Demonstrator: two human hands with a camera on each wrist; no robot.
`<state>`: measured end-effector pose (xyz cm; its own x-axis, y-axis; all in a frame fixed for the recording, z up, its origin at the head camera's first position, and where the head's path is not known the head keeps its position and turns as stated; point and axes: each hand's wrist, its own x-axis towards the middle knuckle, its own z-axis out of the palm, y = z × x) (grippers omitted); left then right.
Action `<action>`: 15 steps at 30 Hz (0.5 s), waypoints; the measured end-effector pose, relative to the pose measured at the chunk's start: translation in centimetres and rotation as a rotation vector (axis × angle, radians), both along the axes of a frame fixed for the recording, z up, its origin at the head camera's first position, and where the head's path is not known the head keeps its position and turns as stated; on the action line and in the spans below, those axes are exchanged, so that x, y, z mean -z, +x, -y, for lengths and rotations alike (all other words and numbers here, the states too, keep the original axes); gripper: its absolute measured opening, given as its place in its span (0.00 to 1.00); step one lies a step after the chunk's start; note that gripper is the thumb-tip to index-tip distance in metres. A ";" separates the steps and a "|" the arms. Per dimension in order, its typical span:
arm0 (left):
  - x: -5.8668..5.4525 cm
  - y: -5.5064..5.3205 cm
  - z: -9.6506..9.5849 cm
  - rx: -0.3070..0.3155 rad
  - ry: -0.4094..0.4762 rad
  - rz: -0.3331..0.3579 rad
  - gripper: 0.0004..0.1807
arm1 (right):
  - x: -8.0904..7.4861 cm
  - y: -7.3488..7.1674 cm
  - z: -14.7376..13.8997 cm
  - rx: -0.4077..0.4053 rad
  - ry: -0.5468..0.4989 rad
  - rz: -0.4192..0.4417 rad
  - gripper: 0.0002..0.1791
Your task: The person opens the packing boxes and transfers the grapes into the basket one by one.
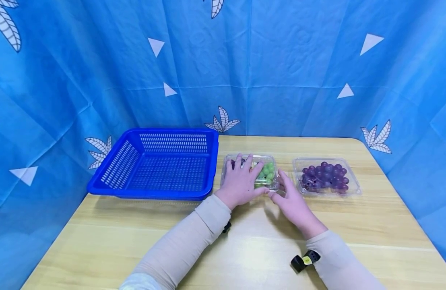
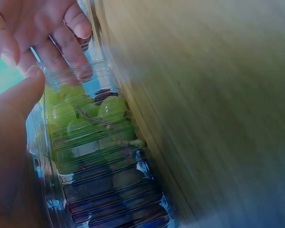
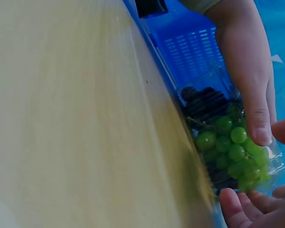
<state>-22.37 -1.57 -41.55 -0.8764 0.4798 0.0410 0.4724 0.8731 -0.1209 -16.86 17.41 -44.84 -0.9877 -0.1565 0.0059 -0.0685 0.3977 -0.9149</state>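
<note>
Resting on the lid of the box [image 1: 263, 157], your left grip [image 1: 241, 181] grasps nothing visible: the fingers are spread and extended over the top, the thumb by the near edge. Your right grip [image 1: 293, 201] is at the box's right end, fingers extended at that wall and not seen to clench; whether it bears any weight, I cannot tell.

Governing relation, in my judgement: the box lies directly beneath your left grip and to the left of your right one, making the left the nearer. Its long axis appears to run left to right, roughly parallel to the back edge of the counter [image 1: 252, 249], so your right grip meets a short end while your left lies across the length.

Orientation: no clear front is noted. The end with green grapes [image 1: 268, 173] points right, toward your right grip; the end with dark grapes [image 3: 204, 102] points left. The box appears to sit flat.

Farther out, the basket [image 1: 150, 194] stands just beside the box on the left; contact is unconfirmed. On the right, apart from the box, the tub [image 1: 353, 181] holds purple grapes [image 1: 326, 175], its long axis also left to right. A curtain [image 1: 295, 68] hangs behind.
</note>
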 end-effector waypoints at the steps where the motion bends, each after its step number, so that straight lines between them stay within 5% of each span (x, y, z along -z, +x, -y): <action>1: 0.0 0.0 -0.1 -0.001 -0.002 -0.003 0.52 | 0.0 0.0 0.0 0.000 -0.012 0.009 0.52; 15: -0.2 0.4 -0.5 0.008 -0.058 -0.035 0.48 | 1.1 -0.3 0.0 0.030 -0.155 0.044 0.47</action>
<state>-22.02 -1.11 -41.32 -0.8709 0.4895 0.0439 0.4740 0.8602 -0.1878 -17.12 17.43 -45.97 -0.9917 -0.1273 -0.0158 -0.0171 0.2532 -0.9673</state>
